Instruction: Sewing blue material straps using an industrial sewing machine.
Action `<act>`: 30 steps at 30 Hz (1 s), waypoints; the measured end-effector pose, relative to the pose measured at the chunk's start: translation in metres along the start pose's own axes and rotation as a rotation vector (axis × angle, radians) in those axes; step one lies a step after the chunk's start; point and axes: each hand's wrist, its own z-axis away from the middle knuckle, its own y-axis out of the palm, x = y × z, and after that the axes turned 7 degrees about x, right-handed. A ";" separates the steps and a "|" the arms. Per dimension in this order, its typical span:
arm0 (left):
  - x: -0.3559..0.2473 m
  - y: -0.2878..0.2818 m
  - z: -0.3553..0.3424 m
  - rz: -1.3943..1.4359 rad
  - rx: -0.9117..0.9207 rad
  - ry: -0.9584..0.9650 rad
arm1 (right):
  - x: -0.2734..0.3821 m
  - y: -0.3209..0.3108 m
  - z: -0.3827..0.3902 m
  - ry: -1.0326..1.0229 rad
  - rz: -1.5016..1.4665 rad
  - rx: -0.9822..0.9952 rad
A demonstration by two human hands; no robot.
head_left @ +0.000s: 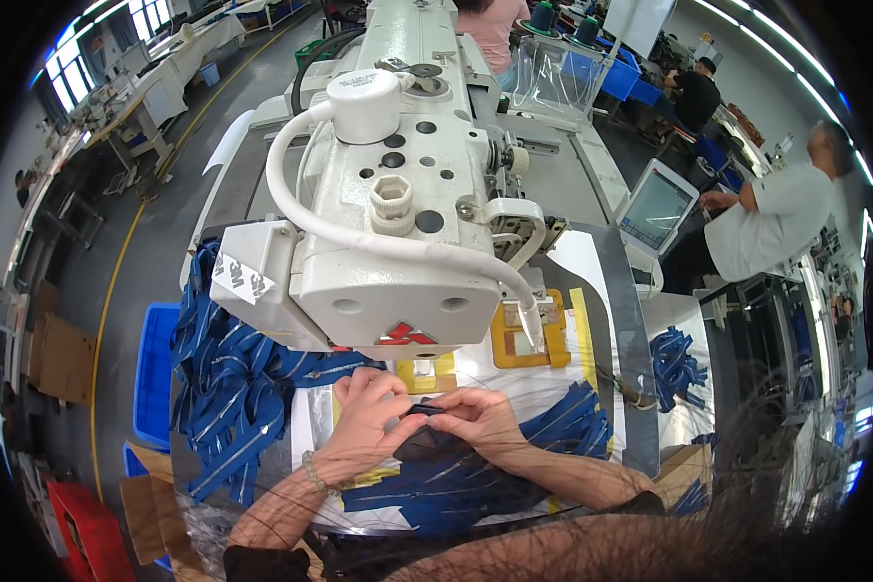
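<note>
Your left grip [371, 412] and right grip [480, 419] were clamped on a dark cloth piece [423, 420] lying between them, just on your side of the sewing machine [393, 262]. Its front bore a red emblem [404, 335]; its left side carried printed tape [242, 278].

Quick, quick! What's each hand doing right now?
Left hand: closed, pinching a small dark piece, seemingly fabric.
Right hand: closed, pinching that same piece.

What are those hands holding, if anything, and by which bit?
The left hand and right hand seem to pinch a small dark piece, probably cloth, by its far end; they hide exactly which edge.
</note>
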 end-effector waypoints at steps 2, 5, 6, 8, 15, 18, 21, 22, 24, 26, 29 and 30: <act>0.001 0.002 0.000 -0.007 -0.010 0.001 | 0.000 0.000 -0.001 0.005 -0.001 -0.003; 0.001 0.004 -0.001 0.000 -0.025 -0.013 | -0.001 0.001 -0.002 0.001 0.004 -0.015; 0.001 0.005 -0.002 -0.020 -0.043 -0.004 | -0.001 0.001 -0.002 0.019 0.016 -0.037; 0.001 0.007 -0.002 -0.039 -0.059 0.005 | -0.001 0.001 -0.002 -0.017 -0.011 -0.020; 0.003 0.010 -0.003 -0.046 -0.092 0.012 | -0.001 0.001 -0.002 -0.010 -0.033 -0.017; 0.002 0.010 -0.003 -0.047 -0.087 0.004 | -0.001 0.000 -0.002 0.001 -0.027 -0.015; 0.002 0.009 -0.003 -0.042 -0.084 0.009 | -0.002 0.001 -0.003 0.003 -0.001 -0.034; 0.002 0.008 -0.003 -0.036 -0.086 0.025 | -0.003 0.001 -0.003 -0.024 -0.012 -0.024; 0.002 0.008 -0.003 -0.044 -0.076 0.013 | -0.004 0.001 -0.003 -0.006 0.051 -0.043; 0.001 0.007 -0.003 -0.051 -0.069 0.012 | -0.005 0.001 -0.003 -0.030 0.032 -0.035; 0.000 0.006 -0.003 -0.055 -0.060 0.002 | -0.007 0.000 -0.004 -0.032 0.051 -0.038; 0.000 0.006 -0.003 -0.067 -0.047 -0.003 | -0.008 0.000 -0.005 0.006 0.096 -0.054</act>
